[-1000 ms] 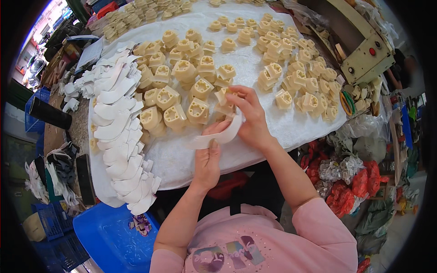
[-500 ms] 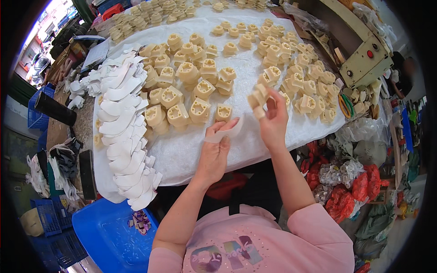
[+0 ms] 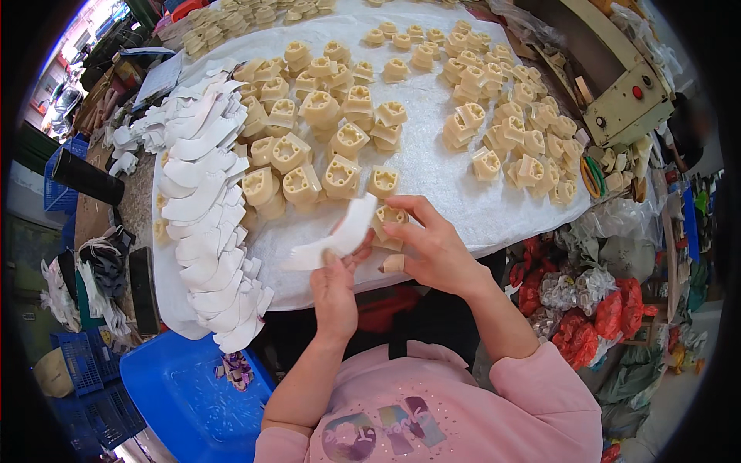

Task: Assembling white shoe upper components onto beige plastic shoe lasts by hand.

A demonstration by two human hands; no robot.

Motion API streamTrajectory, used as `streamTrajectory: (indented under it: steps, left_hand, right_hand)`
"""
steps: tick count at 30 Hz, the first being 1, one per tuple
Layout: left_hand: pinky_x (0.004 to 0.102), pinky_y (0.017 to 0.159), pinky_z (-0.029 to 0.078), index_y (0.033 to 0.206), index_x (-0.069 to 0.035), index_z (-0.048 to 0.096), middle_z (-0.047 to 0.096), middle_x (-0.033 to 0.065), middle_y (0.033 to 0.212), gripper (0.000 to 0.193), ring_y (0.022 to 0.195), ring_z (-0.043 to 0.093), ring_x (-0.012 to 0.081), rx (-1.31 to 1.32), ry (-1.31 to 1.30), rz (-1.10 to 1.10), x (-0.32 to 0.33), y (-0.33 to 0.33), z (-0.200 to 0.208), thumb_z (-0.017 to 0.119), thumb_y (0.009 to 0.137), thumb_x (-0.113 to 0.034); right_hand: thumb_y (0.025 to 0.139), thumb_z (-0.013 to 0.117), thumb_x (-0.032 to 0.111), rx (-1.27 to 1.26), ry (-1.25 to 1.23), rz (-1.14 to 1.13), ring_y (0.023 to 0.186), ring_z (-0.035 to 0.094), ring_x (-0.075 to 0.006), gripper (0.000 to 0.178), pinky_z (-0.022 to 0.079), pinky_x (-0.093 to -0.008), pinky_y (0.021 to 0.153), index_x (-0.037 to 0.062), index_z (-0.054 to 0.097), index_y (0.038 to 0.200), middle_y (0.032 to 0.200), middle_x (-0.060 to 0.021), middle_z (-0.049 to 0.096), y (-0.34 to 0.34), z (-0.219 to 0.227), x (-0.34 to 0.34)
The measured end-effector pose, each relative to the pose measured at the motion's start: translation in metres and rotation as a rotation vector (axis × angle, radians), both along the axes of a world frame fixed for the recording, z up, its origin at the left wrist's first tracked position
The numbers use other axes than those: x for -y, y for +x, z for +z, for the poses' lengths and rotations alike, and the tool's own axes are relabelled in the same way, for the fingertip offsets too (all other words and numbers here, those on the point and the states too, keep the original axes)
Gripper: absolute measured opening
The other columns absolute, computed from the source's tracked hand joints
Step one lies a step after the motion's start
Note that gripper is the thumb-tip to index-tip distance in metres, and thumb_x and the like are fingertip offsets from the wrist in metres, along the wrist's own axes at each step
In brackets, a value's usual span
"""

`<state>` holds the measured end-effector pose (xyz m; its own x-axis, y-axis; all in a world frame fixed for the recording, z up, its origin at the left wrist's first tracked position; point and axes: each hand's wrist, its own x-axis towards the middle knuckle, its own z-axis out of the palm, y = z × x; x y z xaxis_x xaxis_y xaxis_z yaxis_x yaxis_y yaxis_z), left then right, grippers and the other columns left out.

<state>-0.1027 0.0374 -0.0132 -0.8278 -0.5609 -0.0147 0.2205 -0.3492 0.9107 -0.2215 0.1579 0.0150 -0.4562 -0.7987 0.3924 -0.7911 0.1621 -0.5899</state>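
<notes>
The left hand (image 3: 334, 297) pinches a curved white strip (image 3: 336, 239) between thumb and fingers, its long axis slanting from near left to far right over the near edge of the desk (image 3: 451, 204). The right hand (image 3: 444, 256) grips a cream block (image 3: 390, 219) with its fingers, just right of the strip's far end; whether the two touch is unclear. The right hand is nearer that end, while a fan of white strips (image 3: 204, 208) lies well left of both hands.
</notes>
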Motion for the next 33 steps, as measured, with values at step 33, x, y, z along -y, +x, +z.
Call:
streamTrajectory:
  steps: [33]
  left_hand:
    - [0.0331, 0.087, 0.045, 0.122, 0.008, 0.047, 0.052, 0.016, 0.123, 0.036, 0.104, 0.055, 0.0204, -0.104, 0.265, 0.173, 0.017, 0.05, 0.024, 0.04, 0.099, -0.019]
  right_hand:
    - [0.076, 0.064, -0.007, 0.298, -0.553, 0.141, 0.087, 0.06, -0.0291, 0.04, 0.048, -0.0339, 0.077, 0.0065, 0.052, 0.112, 0.106, -0.0166, 0.06, 0.066, 0.019, 0.034]
